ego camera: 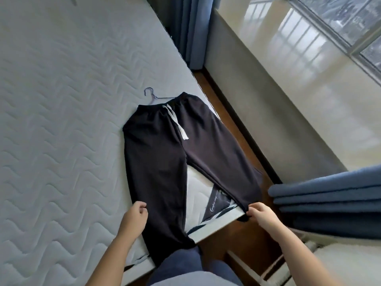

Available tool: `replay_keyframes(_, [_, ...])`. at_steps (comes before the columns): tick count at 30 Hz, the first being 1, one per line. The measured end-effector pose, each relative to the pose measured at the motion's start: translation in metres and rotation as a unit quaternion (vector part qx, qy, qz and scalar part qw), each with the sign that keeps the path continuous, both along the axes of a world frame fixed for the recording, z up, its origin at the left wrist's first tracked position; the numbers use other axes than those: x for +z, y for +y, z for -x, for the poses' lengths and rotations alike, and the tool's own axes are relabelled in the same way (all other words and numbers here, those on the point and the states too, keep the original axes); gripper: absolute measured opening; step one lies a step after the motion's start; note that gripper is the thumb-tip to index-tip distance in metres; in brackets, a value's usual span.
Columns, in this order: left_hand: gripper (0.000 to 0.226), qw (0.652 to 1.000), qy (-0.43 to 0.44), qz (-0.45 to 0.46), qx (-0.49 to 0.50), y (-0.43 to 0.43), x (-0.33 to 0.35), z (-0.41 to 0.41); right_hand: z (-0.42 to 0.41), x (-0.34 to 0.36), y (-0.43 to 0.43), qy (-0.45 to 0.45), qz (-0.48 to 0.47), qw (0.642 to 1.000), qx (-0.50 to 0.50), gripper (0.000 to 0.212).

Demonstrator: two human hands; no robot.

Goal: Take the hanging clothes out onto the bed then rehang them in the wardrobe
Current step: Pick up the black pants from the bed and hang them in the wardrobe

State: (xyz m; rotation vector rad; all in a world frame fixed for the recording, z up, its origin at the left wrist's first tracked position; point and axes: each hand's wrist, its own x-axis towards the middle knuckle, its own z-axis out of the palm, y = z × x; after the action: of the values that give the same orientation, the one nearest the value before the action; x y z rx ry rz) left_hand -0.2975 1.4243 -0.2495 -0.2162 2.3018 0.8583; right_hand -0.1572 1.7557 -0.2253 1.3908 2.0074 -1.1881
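Dark brown drawstring sweatpants point(165, 157) laid flat on the near right corner of a pale grey quilted mattress point(51, 120), waistband far, legs spread toward the viewer. A white drawstring point(175, 124) trails down from the waistband. The left leg runs off the near end of the bed; the hem of the right leg reaches the bed's right edge. A thin blue-grey wire hanger point(158, 97) lies on the mattress at the waistband, its hook pointing far left and its lower part hidden under the fabric.

The right hand point(260, 213) pinches the right leg's hem at the mattress edge, grip closed on the cloth. The left hand point(137, 211) sits at the outer edge of the left leg with fingers curled; whether its grip has caught fabric cannot be told.

Between the legs a dark mattress label point(216, 205) with pale script shows. A wooden floor point(226, 112) runs along the bed's right side. Folded blue curtains point(329, 203) hang near right, below a window point(350, 27) at far right.
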Motion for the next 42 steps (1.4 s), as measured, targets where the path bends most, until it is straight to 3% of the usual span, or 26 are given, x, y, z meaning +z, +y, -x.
replay_keyframes(9, [0.026,0.997,-0.046,0.014,0.052,0.065,-0.026,0.076,0.143,-0.038,0.049,-0.013,0.025,0.992,0.125,0.01])
replay_keyframes(17, [0.032,0.982,0.039,0.055,0.174,0.072,-0.076,0.179,0.305,-0.098,0.095,0.003,-0.009,0.972,0.237,0.029])
replay_keyframes(25, [0.039,0.958,0.123,0.137,0.221,0.072,-0.149,0.323,0.48,-0.151,0.114,0.107,-0.08,0.952,0.276,0.041])
replay_keyframes(28, [0.049,0.963,0.111,0.163,0.181,0.075,-0.176,0.358,0.526,-0.169,0.118,0.146,-0.141,0.937,0.285,0.042])
replay_keyframes(32, [0.055,0.965,0.07,0.231,0.106,0.074,-0.211,0.386,0.56,-0.192,0.123,0.125,-0.172,0.922,0.325,0.05])
replay_keyframes(35, [0.051,0.966,0.096,0.212,0.113,0.062,-0.224,0.391,0.568,-0.213,0.125,0.09,-0.176,0.92,0.34,0.054])
replay_keyframes(42, [0.055,0.973,0.058,0.178,0.133,0.049,-0.223,0.398,0.562,-0.228,0.113,0.08,-0.164,0.95,0.253,0.044])
